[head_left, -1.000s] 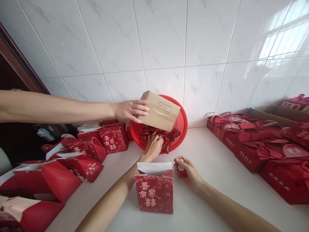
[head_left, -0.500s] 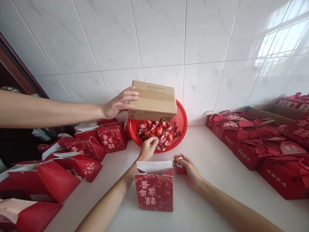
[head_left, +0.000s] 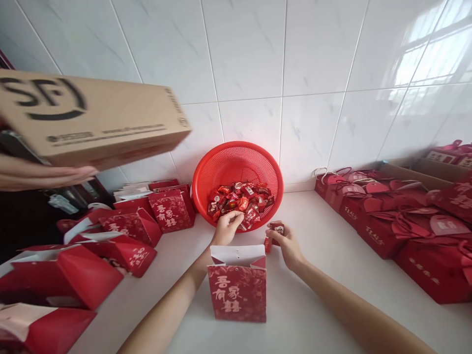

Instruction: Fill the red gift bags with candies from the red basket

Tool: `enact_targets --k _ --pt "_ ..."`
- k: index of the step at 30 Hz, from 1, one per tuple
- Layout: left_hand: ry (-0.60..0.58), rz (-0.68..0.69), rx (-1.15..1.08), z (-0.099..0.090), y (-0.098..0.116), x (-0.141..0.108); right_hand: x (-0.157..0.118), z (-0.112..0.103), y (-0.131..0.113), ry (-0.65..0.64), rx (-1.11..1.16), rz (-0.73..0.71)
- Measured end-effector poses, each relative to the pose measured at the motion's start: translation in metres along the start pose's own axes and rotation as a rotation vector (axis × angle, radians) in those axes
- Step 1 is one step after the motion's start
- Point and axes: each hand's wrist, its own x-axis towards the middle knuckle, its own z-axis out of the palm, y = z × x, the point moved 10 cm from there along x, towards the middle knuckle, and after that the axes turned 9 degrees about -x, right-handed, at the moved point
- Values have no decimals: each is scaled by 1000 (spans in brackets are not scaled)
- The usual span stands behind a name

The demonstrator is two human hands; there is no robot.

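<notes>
My left hand (head_left: 227, 226) reaches over the near rim of a red plastic basket (head_left: 201, 169), its fingers pinched together against the wrapped candies (head_left: 241, 202) inside. What is between those fingertips is hidden. In my right hand (head_left: 289, 246), just right of the basket's near side, are small red-wrapped candies (head_left: 276, 228), a dark one and a brighter one. Between my forearms a red gift box (head_left: 237, 295) with pale lettering stands upright on the white counter, its white top flap raised.
At the left, another person's hand (head_left: 44, 172) supports a cardboard carton (head_left: 110, 118) in the air. Several red gift boxes (head_left: 171, 211) line the counter's left side. Red bow-topped boxes (head_left: 379, 231) fill the right side. A tiled wall (head_left: 247, 59) rises behind the basket.
The carton has swung from above the basket to the left and nearer, uncovering the basket. My right hand has risen slightly and its candies have turned. My left hand stays at the candies.
</notes>
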Motion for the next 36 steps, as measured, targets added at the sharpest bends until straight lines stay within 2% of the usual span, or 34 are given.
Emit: enact_targets --k 3,9,12,14,18,20,28,32,36 --pt "-10 -9 -44 0 6 -3 10 2 -9 37 41 -23" --pt "-60 -41 -112 10 17 -10 18 18 -20 -28 87 -18" --pt "-87 -54 -130 16 20 -12 19 15 -23 -32 40 -27" --pt "-98 -60 -138 19 22 -12 21 12 -30 -63 -149 -82" --pt "-89 -59 -165 17 27 -13 23 21 -32 -264 -837 -201" --pt "-80 -48 -169 16 29 -13 23 20 -26 -314 -960 -201" --pt "-61 -35 -129 11 22 -11 26 20 -17 -356 -976 -210" --pt "-23 -39 -121 5 15 -8 28 18 -17 -304 -962 -218" --pt "-4 -18 -103 1 14 -6 22 23 -4 -297 -1000 -204"
